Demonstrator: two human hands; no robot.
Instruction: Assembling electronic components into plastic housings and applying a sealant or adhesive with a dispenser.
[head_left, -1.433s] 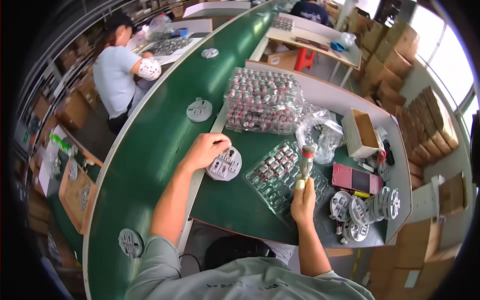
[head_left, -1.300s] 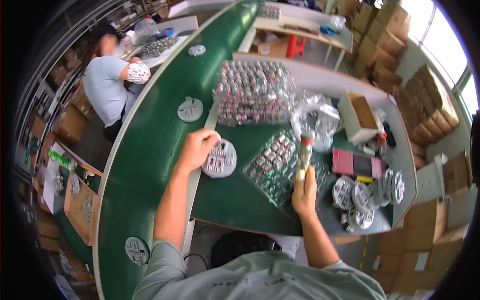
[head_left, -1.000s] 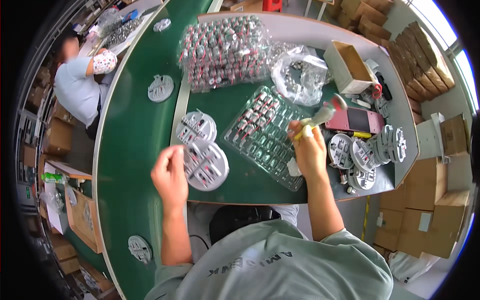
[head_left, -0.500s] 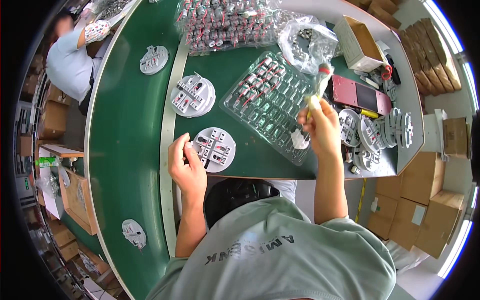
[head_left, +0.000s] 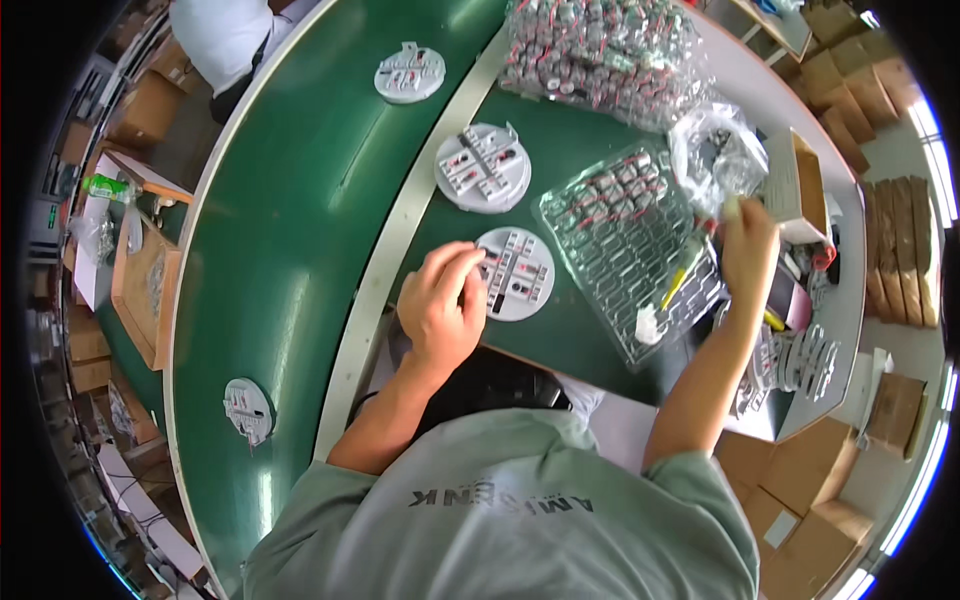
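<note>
My left hand is closed, fingers curled, its fingertips at the left rim of a round light-grey disc with raised slots and small black and red parts. What those fingertips pinch, if anything, is hidden. My right hand is over the right side of the bench, beside a clear plastic bag; its fingers are blurred, and a pale piece shows at the tips. Near its wrist, a slim yellow-tipped tool with a red end lies slanted across a clear blister tray, whose far end holds several small metal parts with red wires.
More grey discs are stacked beyond the near one; others lie on the green belt. Filled blister packs are piled at the back. An open carton and more discs stand at the right. Crumpled white tissue lies on the tray.
The view has shifted. My right hand has let go of the yellow-tipped tool, which now rests on the tray, and has moved toward the bag. My left hand stays beside the disc.
</note>
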